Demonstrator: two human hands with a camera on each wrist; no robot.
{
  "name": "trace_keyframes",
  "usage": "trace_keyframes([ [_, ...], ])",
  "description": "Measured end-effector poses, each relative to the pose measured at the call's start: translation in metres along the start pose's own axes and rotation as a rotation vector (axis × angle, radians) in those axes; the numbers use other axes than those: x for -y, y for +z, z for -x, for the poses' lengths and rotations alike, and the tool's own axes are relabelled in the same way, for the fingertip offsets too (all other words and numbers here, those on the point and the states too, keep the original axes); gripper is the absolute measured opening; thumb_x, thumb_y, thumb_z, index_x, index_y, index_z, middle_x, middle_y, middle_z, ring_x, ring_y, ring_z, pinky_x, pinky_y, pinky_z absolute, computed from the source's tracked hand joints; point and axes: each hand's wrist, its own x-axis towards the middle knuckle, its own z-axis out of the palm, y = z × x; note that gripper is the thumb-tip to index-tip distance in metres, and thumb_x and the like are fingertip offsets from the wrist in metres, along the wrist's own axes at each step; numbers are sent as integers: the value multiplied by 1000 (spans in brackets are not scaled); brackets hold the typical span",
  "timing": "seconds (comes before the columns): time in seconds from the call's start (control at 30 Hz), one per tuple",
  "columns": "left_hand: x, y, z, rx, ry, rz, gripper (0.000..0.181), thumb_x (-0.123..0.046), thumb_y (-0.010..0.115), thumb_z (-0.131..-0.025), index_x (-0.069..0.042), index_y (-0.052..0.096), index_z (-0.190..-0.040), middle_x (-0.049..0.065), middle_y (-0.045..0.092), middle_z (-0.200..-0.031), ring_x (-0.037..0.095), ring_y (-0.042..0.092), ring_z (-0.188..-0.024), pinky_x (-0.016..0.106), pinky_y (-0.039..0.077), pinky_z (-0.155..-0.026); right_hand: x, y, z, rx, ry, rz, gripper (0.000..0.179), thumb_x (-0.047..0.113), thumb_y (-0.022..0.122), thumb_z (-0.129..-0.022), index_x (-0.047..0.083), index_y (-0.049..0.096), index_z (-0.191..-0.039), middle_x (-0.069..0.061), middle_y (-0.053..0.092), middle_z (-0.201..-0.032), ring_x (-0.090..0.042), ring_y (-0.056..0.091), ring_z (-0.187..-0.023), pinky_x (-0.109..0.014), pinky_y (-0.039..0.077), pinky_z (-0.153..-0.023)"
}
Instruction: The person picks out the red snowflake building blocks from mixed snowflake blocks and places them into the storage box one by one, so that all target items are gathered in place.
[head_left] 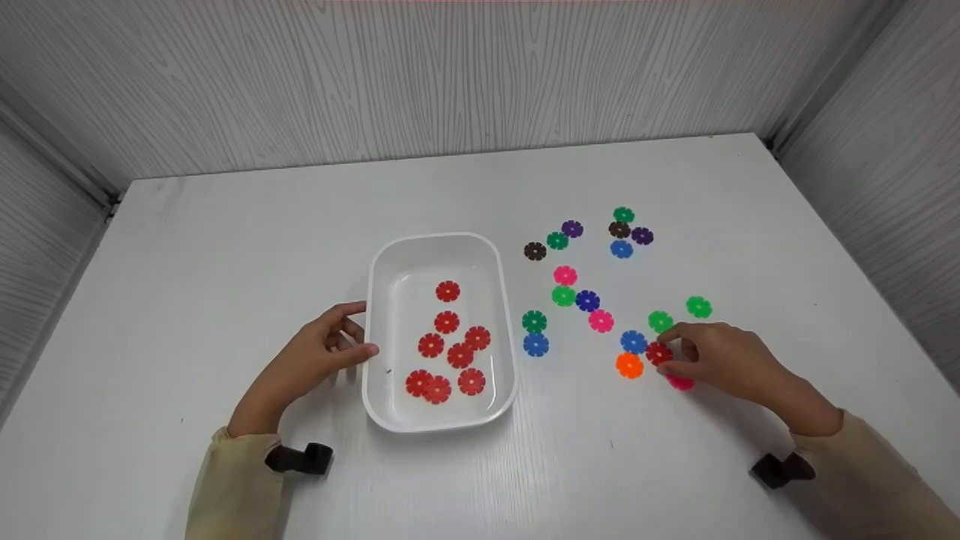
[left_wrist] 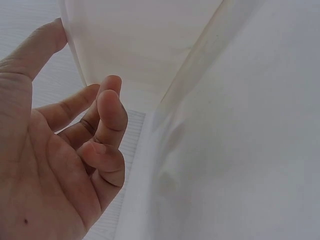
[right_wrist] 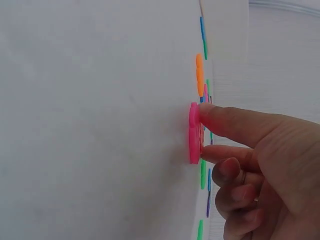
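Observation:
A white plastic tray [head_left: 382, 405] holds several red flower-shaped discs [head_left: 447, 322]. At the tray's left side, my left hand [head_left: 311, 352] holds the rim, the thumb lapping over it and the index fingertip against the edge. In the left wrist view the other fingers of the left hand [left_wrist: 65, 145] curl beside the tray wall. My right hand [head_left: 739, 364] pinches a red disc [head_left: 659, 353] between thumb and index finger at the table. A pink disc [right_wrist: 194, 135] lies beside it, partly covered by the thumb in the head view.
Right of the tray lie scattered discs: an orange disc [head_left: 629, 366], a blue disc [head_left: 634, 342], bright green discs [head_left: 699, 307], and several pink, dark green, purple and brown ones farther back. Wood-grain panels [head_left: 450, 75] enclose the white table [head_left: 247, 247] at the back and sides.

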Motion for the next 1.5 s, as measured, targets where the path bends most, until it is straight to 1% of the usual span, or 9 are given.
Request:
trace_keyframes([
  [0.23,1,0,0,-5,17,-3,67,-36,71,-86,-12,43,-142,9,57,-106,16,52,-79,26,42,-65,2,1,-2,13,20,16,39,30,76,-82,6,67,-111,3,49,-64,-12,42,-57,-23,33,-47],
  [0.37,2,1,-1,-4,21,-3,65,-34,71,-87,-13,44,-142,9,57,-105,16,53,-78,26,42,-63,5,0,-1,18,12,57,38,30,76,-82,6,66,-110,3,49,-62,-11,42,-56,-23,34,-47],
  [0.57,0,1,-1,0,7,-1,65,-33,71,-87,-12,44,-142,9,57,-105,17,53,-79,26,43,-63,7,0,-1,27,-9,109,40,30,77,-81,6,65,-110,4,50,-62,-11,42,-55,-22,35,-47],
  [0.87,-2,2,-1,0,-2,-9,65,-33,70,-87,-12,44,-142,9,57,-106,17,53,-80,26,43,-65,4,3,-1,26,-27,111,40,30,76,-80,5,63,-109,5,52,-62,-9,42,-54,-21,36,-47],
  [1.1,1,2,-2,4,0,14,64,-33,71,-87,-13,44,-141,8,56,-105,16,54,-78,27,44,-60,2,3,1,-36,-58,165,43,33,78,-79,8,66,-111,6,49,-61,-8,41,-54,-21,34,-46],
  [1.2,2,2,-2,5,0,9,64,-34,71,-87,-13,44,-142,8,56,-105,17,53,-79,27,44,-61,1,3,2,-37,-49,156,46,33,80,-78,8,67,-114,6,50,-61,-8,42,-55,-21,35,-46],
  [1.37,2,1,-2,4,1,10,64,-35,70,-87,-14,44,-142,9,56,-105,18,53,-80,27,44,-62,2,2,2,-8,-20,96,42,28,79,-78,8,68,-113,5,50,-62,-10,43,-56,-21,35,-46],
  [1.5,2,0,-1,7,5,16,64,-34,71,-87,-14,45,-141,9,56,-105,17,53,-79,26,43,-62,5,1,1,0,-16,100,40,25,80,-77,8,68,-111,4,48,-61,-11,42,-55,-20,34,-47],
])
